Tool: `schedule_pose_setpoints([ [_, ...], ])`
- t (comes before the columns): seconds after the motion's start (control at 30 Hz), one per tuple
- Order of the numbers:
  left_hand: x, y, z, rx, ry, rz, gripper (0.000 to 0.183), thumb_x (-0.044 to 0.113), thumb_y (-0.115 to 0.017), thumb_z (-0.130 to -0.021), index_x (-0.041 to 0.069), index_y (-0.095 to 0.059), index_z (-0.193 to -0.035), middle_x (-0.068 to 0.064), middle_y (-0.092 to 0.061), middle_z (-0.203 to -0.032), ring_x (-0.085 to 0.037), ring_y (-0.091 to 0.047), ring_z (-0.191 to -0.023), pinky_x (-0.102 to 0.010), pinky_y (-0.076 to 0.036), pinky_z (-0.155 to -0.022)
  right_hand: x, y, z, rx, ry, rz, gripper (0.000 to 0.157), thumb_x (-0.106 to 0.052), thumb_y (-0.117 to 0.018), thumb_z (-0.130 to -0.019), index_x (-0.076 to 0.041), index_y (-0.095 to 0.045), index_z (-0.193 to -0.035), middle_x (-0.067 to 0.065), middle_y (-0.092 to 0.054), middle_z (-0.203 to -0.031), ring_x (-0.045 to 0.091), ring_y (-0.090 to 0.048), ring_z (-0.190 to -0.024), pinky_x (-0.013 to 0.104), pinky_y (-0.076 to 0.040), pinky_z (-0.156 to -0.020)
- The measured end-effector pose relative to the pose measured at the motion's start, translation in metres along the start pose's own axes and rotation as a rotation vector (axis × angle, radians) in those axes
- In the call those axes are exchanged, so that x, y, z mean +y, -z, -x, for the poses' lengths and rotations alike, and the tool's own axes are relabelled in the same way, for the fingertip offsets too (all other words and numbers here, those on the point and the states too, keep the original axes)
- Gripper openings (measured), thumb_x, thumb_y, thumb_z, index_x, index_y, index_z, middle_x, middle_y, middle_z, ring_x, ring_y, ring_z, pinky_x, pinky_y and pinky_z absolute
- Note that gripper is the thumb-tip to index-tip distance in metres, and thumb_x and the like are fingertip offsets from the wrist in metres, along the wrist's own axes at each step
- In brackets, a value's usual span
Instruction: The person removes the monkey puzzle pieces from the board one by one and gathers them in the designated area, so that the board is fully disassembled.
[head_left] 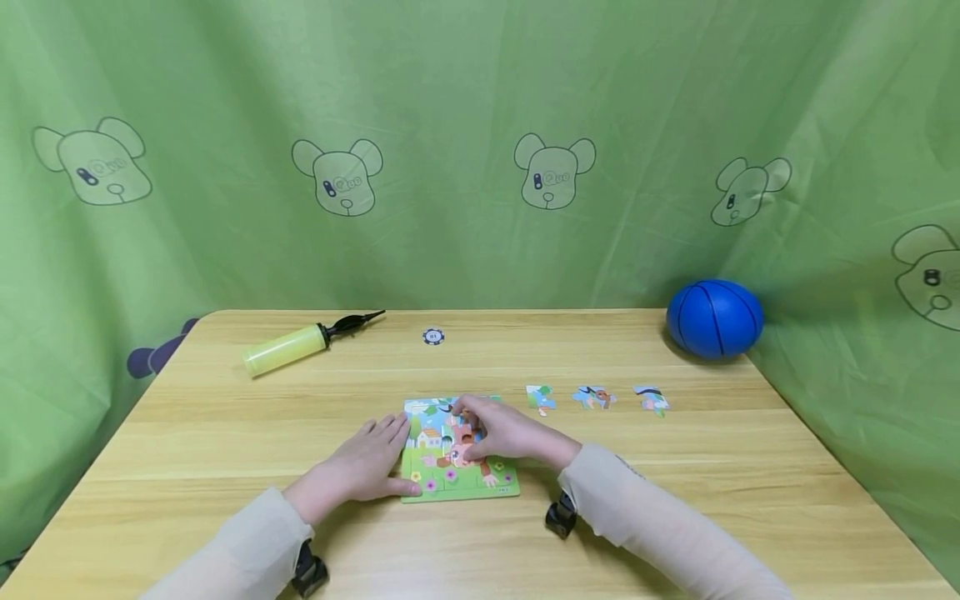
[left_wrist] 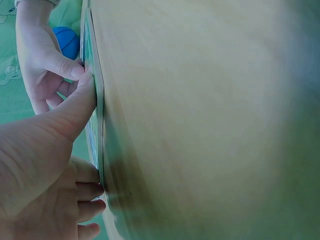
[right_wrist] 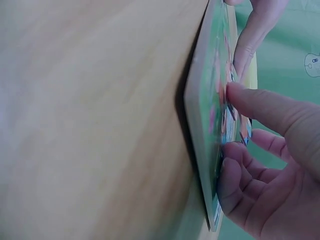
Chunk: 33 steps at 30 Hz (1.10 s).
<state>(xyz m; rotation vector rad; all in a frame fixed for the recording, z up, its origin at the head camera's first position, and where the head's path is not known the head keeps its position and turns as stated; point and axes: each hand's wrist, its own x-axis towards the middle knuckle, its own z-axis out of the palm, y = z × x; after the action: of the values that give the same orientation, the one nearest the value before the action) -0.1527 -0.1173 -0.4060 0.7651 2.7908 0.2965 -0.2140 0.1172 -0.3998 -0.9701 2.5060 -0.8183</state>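
Note:
A square jigsaw puzzle board (head_left: 461, 492) with a green border lies on the table, its picture showing a house, flowers and a pink animal. My left hand (head_left: 367, 458) rests at its left side, fingers extended along the edge and thumb on the lower left corner. Over the board's upper right part, my right hand (head_left: 506, 429) has thumb and fingers curled around a puzzle piece (right_wrist: 245, 128). That piece is tilted up from the board in the right wrist view. Part of the board is hidden beneath the right hand.
Three loose puzzle pieces, one at the left (head_left: 541, 400), one in the middle (head_left: 595, 397) and one at the right (head_left: 651, 399), lie right of the board. Farther back are a yellow hand pump (head_left: 288, 348), a round chip (head_left: 432, 336) and a blue ball (head_left: 715, 319).

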Motion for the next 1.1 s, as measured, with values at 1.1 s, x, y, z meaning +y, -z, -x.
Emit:
schedule_pose_setpoints([
  [1.1,0.0007,0.0008,0.0011,0.004,-0.008,-0.019,0.095,0.057,-0.058,-0.080,-0.009,-0.026,-0.140,-0.022,-0.021,-0.147,-0.037,-0.020,-0.134,-0.048,-0.015,-0.108,0.0003,-0.0008,0.0018,0.127,-0.105,-0.398,0.019,-0.002,-0.061,-0.087,0.000,-0.052,-0.103,0.006,-0.055,-0.079,0.018,-0.055,-0.064,0.033,-0.053,-0.057],
])
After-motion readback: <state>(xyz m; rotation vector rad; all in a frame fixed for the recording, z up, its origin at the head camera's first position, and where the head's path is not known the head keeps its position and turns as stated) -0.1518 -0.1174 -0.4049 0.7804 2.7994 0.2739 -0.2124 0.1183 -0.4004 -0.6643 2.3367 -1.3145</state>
